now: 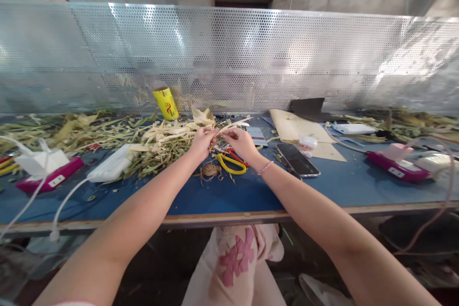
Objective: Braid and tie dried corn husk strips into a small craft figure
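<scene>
Both hands meet over the middle of the blue table. My left hand (203, 142) is closed on pale, dry husk strips (206, 118) that fan out above it. The fingers of my right hand (241, 141) pinch the end of a thin pale strip (231, 125) beside the left fingertips. Just below the hands lie scissors with yellow handles (233, 165) and a red-handled tool (239, 157). Near them rests a small ball of brown twine (210, 170). A heap of dry husk strips and stalks (161, 146) spreads to the left of my left hand.
A yellow tube (166, 103) stands by the perforated metal screen (244, 57). On the right are a phone (297, 159), a white case (307, 143), cardboard (294, 126) and a purple power strip (397, 167). Another power strip (53, 177) and a white power bank (111, 163) lie left.
</scene>
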